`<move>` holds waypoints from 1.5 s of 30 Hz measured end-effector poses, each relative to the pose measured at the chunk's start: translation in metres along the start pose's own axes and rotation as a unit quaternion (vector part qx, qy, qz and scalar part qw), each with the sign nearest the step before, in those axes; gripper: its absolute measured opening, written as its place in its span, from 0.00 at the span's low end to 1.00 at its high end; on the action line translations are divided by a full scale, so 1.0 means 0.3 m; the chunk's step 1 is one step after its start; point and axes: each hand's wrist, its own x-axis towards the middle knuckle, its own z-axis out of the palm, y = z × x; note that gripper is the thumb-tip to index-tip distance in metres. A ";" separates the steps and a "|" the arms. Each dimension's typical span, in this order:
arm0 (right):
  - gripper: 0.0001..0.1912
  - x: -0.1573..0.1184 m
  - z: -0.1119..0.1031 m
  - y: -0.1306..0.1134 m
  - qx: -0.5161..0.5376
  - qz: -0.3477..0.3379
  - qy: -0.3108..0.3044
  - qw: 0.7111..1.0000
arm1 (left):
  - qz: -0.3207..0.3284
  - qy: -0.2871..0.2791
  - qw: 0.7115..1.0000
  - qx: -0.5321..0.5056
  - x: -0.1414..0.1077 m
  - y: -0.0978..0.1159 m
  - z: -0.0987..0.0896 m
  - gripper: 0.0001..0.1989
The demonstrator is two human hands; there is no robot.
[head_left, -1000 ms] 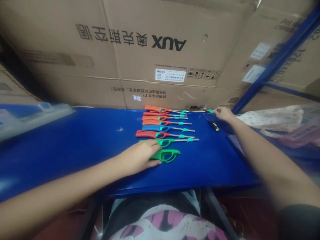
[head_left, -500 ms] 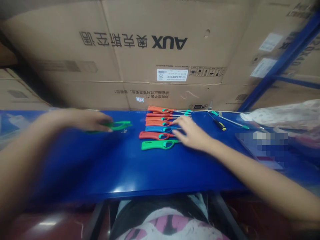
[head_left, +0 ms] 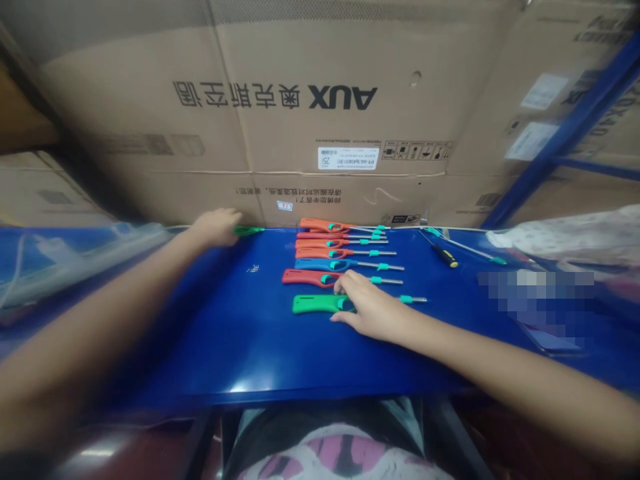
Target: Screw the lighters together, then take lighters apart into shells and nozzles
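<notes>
Row of lighters [head_left: 314,265] on the table [head_left: 240,327], screwdriver [head_left: 444,255] to their right, cardboard box [head_left: 280,133] behind them.

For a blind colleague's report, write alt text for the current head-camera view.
The right hand is over a green lighter at the near end of a row of colourful lighters on a blue table. The left hand is at another green piece by the far edge, before a cardboard box.

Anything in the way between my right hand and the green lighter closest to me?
Nothing visible: the right hand is right over the front end of the green lighter. The nearest red lighter lies beyond it, not between.
</notes>
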 end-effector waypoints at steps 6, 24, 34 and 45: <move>0.15 -0.016 -0.012 -0.015 0.012 -0.003 -0.024 1.000 | 0.216 0.050 0.961 -0.163 -0.240 0.472 0.006 0.15; 0.21 0.023 -0.089 -0.040 -0.032 0.010 -0.145 0.989 | 0.225 -0.066 0.955 -0.182 -0.333 0.705 0.035 0.13; 0.17 -0.052 0.011 0.036 0.077 -0.045 0.015 0.996 | 0.270 0.040 0.936 -0.223 -0.369 0.682 0.144 0.11; 0.28 -0.075 -0.019 0.090 0.228 0.016 0.024 0.973 | 0.267 0.047 0.916 -0.296 -0.367 0.670 0.160 0.12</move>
